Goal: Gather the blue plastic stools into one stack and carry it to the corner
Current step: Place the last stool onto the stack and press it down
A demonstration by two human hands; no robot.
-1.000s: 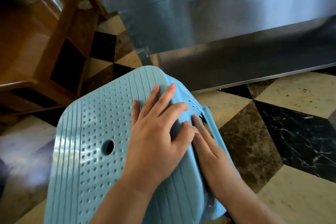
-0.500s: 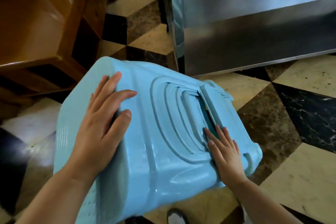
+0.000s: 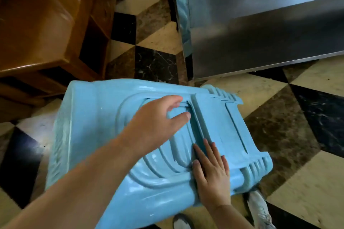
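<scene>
Fingers [image 3: 208,150] of both hands lie flat, seemingly, on tilted nested stools [image 3: 89,117].

Tiled floor [image 3: 154,42] in cream, brown and black marble diamonds. Standing on it: a wooden furniture frame [image 3: 55,33] at left and a stainless-steel cabinet [image 3: 260,24] at right. Two shoes [image 3: 258,208] at bottom.
</scene>
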